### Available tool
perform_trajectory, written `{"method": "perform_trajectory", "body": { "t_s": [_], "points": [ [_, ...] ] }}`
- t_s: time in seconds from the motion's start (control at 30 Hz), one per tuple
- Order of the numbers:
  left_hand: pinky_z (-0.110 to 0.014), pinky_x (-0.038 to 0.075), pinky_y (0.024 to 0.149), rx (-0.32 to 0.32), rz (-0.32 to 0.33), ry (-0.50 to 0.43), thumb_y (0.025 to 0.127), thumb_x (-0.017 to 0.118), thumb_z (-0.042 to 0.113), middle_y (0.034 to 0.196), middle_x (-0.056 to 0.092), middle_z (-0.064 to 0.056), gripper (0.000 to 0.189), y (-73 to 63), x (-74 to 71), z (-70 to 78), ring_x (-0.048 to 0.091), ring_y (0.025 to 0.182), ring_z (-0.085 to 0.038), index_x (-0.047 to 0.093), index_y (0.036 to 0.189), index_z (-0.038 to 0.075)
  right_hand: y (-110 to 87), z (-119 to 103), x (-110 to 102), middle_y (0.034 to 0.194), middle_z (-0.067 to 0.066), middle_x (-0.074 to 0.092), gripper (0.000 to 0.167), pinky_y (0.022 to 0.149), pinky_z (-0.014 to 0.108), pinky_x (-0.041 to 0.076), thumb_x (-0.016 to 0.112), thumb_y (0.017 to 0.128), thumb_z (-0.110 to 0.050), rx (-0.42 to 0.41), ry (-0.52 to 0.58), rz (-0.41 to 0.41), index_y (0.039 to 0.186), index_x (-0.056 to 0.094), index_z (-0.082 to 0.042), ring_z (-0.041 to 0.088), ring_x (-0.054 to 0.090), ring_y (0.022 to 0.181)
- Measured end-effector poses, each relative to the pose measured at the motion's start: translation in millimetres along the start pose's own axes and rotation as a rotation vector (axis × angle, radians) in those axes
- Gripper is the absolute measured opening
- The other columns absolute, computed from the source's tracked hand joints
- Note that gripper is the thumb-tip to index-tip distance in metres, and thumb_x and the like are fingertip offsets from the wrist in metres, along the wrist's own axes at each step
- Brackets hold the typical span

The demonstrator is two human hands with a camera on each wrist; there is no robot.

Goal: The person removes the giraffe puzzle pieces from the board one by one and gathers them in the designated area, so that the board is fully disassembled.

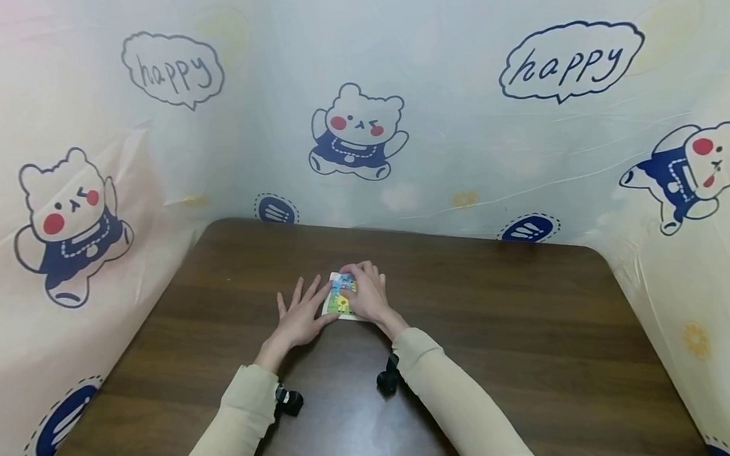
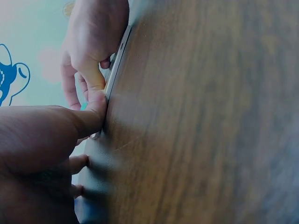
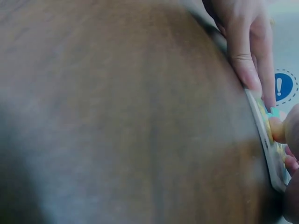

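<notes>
A small flat picture board [image 1: 342, 301] with a white rim lies on the table under both hands. Blue shows at its far end, green and yellow nearer me. My left hand [image 1: 299, 322] is spread at the board's left side, its thumb resting on the near left corner. From the right, my right hand [image 1: 368, 295] bends over the board, thumb on the picture and fingers curled at the far right part. In the right wrist view the board [image 3: 265, 135] appears edge-on, a fingertip touching its face. The right hand covers the board's right part.
The brown wooden table [image 1: 513, 345] extends around the hands, its far edge against a pale curtain [image 1: 448, 144] printed with bears and "happy" bubbles. Black wrist cameras [image 1: 290, 401] hang below both sleeves.
</notes>
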State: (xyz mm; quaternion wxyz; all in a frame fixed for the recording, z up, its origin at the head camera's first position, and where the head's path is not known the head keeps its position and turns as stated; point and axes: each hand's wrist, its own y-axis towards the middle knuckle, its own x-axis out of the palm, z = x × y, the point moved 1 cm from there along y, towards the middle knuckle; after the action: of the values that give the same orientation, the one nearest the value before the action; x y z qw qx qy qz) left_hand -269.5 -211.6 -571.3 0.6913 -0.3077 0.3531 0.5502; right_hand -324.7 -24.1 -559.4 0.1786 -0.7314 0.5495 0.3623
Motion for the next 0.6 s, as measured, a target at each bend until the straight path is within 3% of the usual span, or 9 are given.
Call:
{"method": "perform_trajectory", "body": {
  "t_s": [0.27,0.43,0.6],
  "points": [
    [-0.084,-0.018,0.125,0.01,-0.001,-0.016,0.107,0.067,0.051,0.185,0.017,-0.017,0.081,-5.1,-4.2,5.3,-0.003,0.172,-0.052,0.036,0.173,0.017,-2.8,2.8,0.3,0.145,0.013,0.064,0.039,0.102,0.048,0.037,0.075,0.105,-0.018,-0.027,0.068,0.034,0.144,0.072,-0.014,0.032,0.055,0.129],
    [-0.084,-0.019,0.125,0.001,-0.007,-0.004,0.108,0.067,0.047,0.185,0.016,-0.018,0.079,-4.3,-1.4,4.2,-0.004,0.172,-0.051,0.035,0.173,0.017,-4.3,2.6,-0.5,0.146,0.015,0.061,0.04,0.105,0.048,0.036,0.075,0.105,-0.014,-0.031,0.114,0.035,0.145,0.073,-0.013,0.034,0.054,0.131],
    [-0.084,-0.019,0.125,0.0,-0.005,-0.001,0.108,0.067,0.046,0.185,0.016,-0.018,0.079,-4.2,-2.5,4.7,-0.004,0.172,-0.052,0.035,0.173,0.015,-2.5,2.6,-2.9,0.136,0.014,0.07,0.041,0.099,0.045,0.034,0.077,0.102,-0.012,-0.053,0.122,0.034,0.143,0.073,-0.012,0.033,0.058,0.123]
  ]
}}
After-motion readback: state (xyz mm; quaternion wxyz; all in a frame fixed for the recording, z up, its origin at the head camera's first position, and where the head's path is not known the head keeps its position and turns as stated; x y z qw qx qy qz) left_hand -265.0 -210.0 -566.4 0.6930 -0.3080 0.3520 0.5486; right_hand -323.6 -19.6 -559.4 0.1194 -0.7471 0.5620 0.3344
